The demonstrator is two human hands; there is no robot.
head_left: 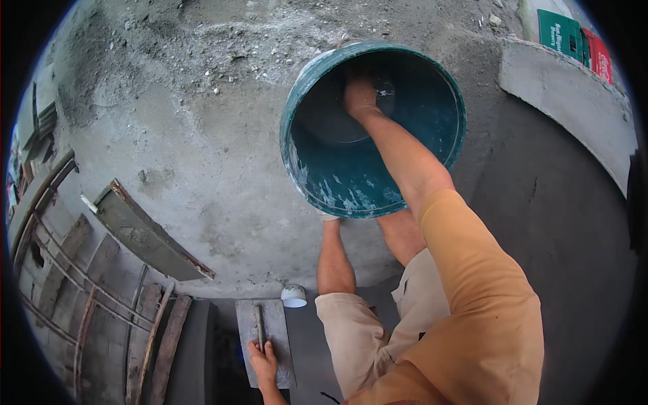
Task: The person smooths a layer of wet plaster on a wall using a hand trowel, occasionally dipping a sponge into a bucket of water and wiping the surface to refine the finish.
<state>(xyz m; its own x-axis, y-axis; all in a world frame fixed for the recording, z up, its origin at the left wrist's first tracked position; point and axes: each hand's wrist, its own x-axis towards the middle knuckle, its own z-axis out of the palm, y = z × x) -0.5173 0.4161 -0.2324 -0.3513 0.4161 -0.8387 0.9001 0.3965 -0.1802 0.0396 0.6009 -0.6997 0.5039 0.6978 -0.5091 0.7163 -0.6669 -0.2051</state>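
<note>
head | teal bucket (337, 182) paint-flecked | right hand (360, 96) inside, grip unclear | left hand (263, 361) grasps trowel (259, 325)

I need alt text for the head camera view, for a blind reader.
The right hand reaches deep into a teal bucket on a concrete floor. The left hand holds a flat grey trowel lower down.

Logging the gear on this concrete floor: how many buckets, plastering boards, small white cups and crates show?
Teal bucket: 1
Grey plastering board under the left hand: 1
White cup: 1
Crates: 2, green crate and red crate
Total: 5
</note>
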